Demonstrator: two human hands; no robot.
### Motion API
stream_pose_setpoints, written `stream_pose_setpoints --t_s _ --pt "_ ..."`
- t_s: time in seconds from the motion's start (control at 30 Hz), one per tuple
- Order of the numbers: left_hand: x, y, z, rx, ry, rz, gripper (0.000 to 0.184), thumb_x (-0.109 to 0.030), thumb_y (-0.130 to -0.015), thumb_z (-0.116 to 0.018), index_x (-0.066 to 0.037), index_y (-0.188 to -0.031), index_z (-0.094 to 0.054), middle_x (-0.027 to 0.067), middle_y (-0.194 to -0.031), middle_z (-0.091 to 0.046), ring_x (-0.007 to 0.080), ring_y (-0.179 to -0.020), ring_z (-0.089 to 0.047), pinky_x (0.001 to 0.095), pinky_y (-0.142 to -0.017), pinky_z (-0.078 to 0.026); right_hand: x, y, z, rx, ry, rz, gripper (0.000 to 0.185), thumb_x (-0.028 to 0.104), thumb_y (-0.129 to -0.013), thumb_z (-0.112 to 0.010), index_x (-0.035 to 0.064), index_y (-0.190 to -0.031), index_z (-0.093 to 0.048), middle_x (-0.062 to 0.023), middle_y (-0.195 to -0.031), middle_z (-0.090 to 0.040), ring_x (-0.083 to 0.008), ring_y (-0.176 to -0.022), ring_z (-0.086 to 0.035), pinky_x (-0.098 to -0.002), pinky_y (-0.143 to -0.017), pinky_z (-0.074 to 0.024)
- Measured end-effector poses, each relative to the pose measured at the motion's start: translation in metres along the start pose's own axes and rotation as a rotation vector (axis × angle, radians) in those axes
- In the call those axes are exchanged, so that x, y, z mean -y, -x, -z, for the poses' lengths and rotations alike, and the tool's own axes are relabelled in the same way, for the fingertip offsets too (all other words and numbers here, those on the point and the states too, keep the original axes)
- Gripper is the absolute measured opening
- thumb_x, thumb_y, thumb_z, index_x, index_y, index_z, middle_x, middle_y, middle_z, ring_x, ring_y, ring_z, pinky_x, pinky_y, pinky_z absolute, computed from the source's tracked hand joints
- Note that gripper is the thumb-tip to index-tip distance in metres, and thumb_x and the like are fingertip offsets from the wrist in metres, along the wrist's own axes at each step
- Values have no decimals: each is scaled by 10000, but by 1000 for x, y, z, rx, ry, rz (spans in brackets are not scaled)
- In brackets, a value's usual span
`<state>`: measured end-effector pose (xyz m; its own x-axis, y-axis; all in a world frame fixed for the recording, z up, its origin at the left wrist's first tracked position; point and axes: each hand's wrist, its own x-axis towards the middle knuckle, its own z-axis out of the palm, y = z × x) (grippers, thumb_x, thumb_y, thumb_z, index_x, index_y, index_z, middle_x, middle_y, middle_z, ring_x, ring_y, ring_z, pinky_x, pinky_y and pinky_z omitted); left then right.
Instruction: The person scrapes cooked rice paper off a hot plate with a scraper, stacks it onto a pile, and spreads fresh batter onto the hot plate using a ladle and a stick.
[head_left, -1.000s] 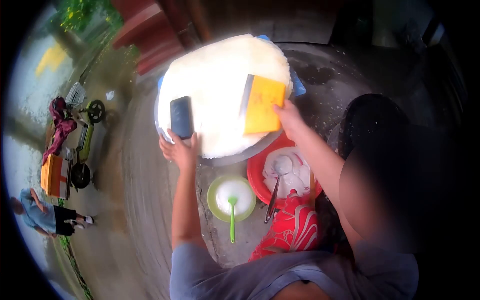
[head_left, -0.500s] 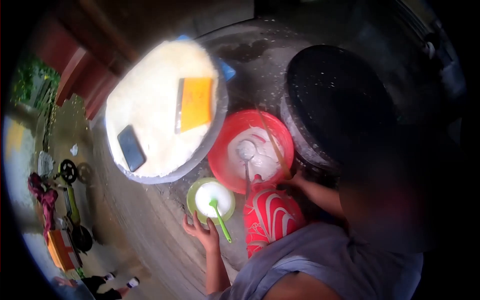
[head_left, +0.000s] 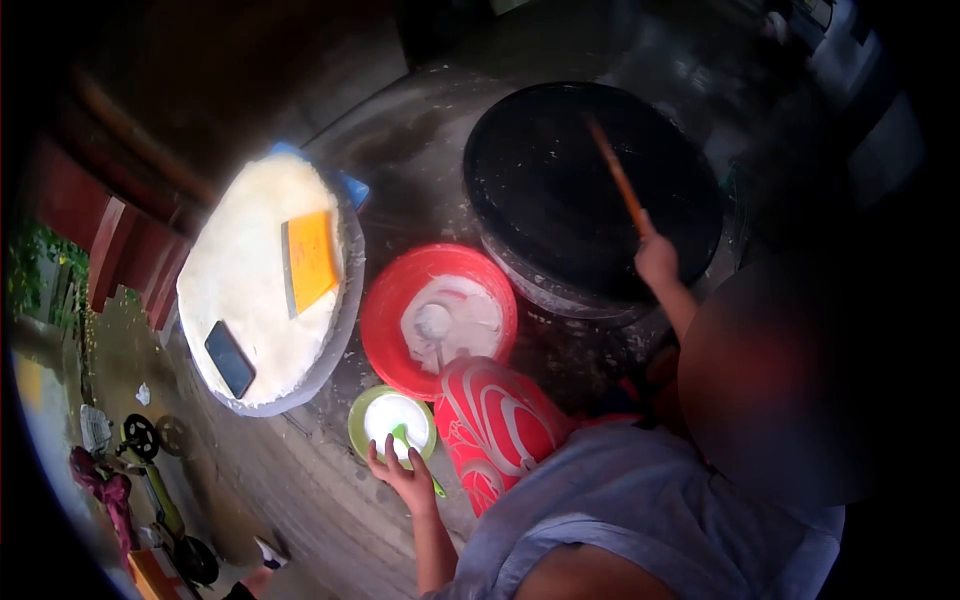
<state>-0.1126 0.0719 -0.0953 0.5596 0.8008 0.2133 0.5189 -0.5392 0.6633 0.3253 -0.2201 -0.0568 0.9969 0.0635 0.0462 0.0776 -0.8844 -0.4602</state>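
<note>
At the left edge, a scooter [head_left: 165,500] stands on grey, damp-looking ground [head_left: 325,505], with a dark red structure [head_left: 120,245] farther off. Next comes a broad round stack with a white top [head_left: 255,260]; a phone [head_left: 230,360] lies on its near part, a yellow scraper [head_left: 314,255] toward its right edge. Nearer, the left hand [head_left: 408,484], fingers spread and loosely curled, is at the near side of a green bowl [head_left: 358,435] with white contents and a green spoon [head_left: 400,434]. Just beyond sits a red basin [head_left: 383,330] of pale batter, a ladle [head_left: 432,321] in it. On the right, the right hand [head_left: 656,258] has its fingers wrapped round a wooden stick [head_left: 618,180], which is over a round black plate [head_left: 550,190].

A red-patterned knee [head_left: 500,430] hides the basin's near edge and the ladle's handle end. Whether the left hand touches the bowl, or the stick the plate, I cannot tell. Another person's shoe [head_left: 269,553] shows at the bottom left, the body cut off. Darkness swallows the far right.
</note>
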Motion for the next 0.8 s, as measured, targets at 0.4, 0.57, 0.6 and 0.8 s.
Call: stream_pose_setpoints --t_s 0.4,0.57,0.6,0.8 --pt "-29 9 -19 65 29 -56 439 -11 -758 -592 -59 -1186 -510 173 -1291 -325 359 -1215 -325 435 -987 -303 -62 39 37 -17 -223 -132 624 48 -831 -469 222 -1399 -277 -199 -756 -609 -336 -667 -604 -414 -619 -475" --pt "-19 21 -24 79 195 42 413 -29 -774 -582 -69 -1180 -521 160 -1289 -322 338 -1210 -323 423 -978 -315 -86 38 49 -62 -183 -215 638 35 -815 -490 210 -1395 -291 -187 -796 -626 -332 -683 -605 -420 -636 -477" --pt "-16 23 -24 84 209 47 411 -33 -775 -583 -65 -1180 -520 159 -1288 -324 338 -1208 -326 424 -978 -314 -79 43 58 -70 6 -153 618 34 -811 -501 190 -1383 -325 -190 -797 -628 -303 -693 -618 -409 -632 -484" --pt "-1 29 -26 59 217 8 416 -39 -769 -588 -60 -1178 -517 159 -1277 -335 338 -1186 -346 425 -977 -313 -108 66 74 20 145 103 695 14 -796 -502 258 -1402 -264 -175 -734 -610 -314 -639 -606 -408 -587 -487"
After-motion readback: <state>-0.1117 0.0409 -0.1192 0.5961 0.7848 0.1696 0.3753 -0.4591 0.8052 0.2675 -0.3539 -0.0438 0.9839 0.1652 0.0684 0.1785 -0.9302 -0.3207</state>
